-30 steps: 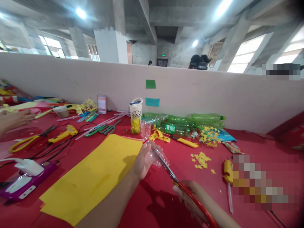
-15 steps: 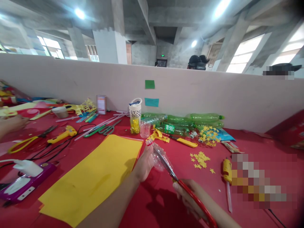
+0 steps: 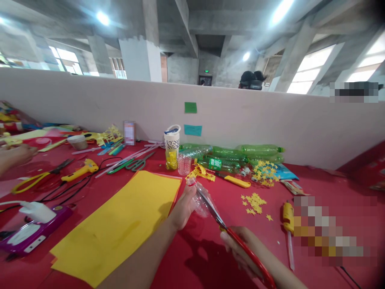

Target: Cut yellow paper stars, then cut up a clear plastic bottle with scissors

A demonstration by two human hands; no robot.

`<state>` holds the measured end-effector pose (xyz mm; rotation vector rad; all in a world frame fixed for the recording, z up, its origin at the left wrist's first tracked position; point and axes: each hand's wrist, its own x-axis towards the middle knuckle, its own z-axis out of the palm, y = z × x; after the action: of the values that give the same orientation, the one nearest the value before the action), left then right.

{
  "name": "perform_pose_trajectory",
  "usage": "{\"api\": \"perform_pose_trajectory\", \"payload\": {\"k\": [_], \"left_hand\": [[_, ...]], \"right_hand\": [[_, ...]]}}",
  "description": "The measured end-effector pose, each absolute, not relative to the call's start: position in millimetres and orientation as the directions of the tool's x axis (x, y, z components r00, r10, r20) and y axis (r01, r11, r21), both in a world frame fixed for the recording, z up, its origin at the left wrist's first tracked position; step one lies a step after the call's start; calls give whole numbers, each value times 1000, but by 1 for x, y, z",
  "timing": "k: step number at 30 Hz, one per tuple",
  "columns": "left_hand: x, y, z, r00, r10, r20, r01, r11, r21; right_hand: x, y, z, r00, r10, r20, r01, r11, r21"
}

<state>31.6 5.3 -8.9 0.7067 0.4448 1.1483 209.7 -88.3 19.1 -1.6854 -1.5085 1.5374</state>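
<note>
My left hand (image 3: 184,206) is closed around a clear plastic bottle top (image 3: 201,205), its red-ringed neck pointing up and away. In my right hand (image 3: 240,245) are red-handled scissors (image 3: 248,253). Their metal blades lie along the bottle piece, close to its neck; whether they bite into the plastic I cannot tell. Left of my hands lies a stack of yellow paper (image 3: 120,224). Beyond them stands a clear cut bottle section (image 3: 184,164) beside a white-and-yellow drink bottle (image 3: 172,148). Small yellow stars (image 3: 255,204) are scattered to the right.
Green bottles (image 3: 228,154) lie along the white partition (image 3: 255,120). A yellow box cutter (image 3: 237,181) rests before them. Glue guns lie on both sides, the right one (image 3: 288,216) nozzle-down. At left are a purple power strip (image 3: 36,233), yellow-handled scissors (image 3: 33,180) and another person's hand (image 3: 18,154).
The view has shifted very slightly. My hands, the bottle top and the scissors keep almost the same pose. The other person's hand at the left has moved a little.
</note>
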Motion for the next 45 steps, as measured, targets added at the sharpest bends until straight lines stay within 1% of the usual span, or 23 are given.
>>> {"api": "perform_pose_trajectory", "payload": {"k": [4, 9, 15, 21, 26, 29, 31, 32, 34, 36, 38, 39, 41, 45], "left_hand": [[35, 1, -12, 382, 924, 29, -652, 247, 717], [37, 1, -13, 377, 925, 36, -651, 238, 721], [36, 2, -13, 389, 921, 33, -656, 252, 712], [36, 1, -15, 380, 924, 33, -638, 236, 733], [33, 8, -11, 302, 952, -53, -656, 248, 713], [20, 18, -5, 248, 965, -82, -733, 243, 636], [10, 25, -2, 253, 963, -96, -790, 263, 554], [6, 28, -1, 227, 970, -90, -816, 240, 526], [0, 32, 1, 188, 978, -93, -844, 209, 494], [-2, 33, 2, 172, 978, -120, -845, 209, 493], [-1, 33, 2, 171, 973, -154, -834, 226, 503], [0, 32, 2, 171, 972, -164, -829, 231, 509], [4, 30, 1, 186, 971, -150, -811, 238, 534], [10, 26, -3, 241, 969, -54, -754, 222, 618]], "right_hand": [[211, -88, 17, -191, 883, -430, 438, -315, -842], [209, -86, 18, -160, 847, -507, 475, -384, -792], [210, -86, 22, -154, 879, -452, 479, -334, -812], [210, -84, 18, -129, 873, -470, 473, -362, -803], [212, -87, 12, -183, 855, -486, 415, -381, -826], [216, -89, 17, -218, 888, -404, 437, -282, -854], [221, -87, 22, -238, 912, -335, 488, -186, -853], [225, -86, 24, -244, 920, -306, 526, -140, -839], [231, -83, 25, -249, 928, -276, 624, -64, -779], [236, -80, 24, -253, 928, -275, 724, -7, -689], [237, -78, 23, -250, 923, -292, 786, 18, -618], [236, -78, 22, -249, 921, -300, 797, 19, -603], [234, -80, 23, -252, 915, -315, 786, 4, -618], [229, -85, 26, -281, 873, -398, 648, -133, -750]]}}
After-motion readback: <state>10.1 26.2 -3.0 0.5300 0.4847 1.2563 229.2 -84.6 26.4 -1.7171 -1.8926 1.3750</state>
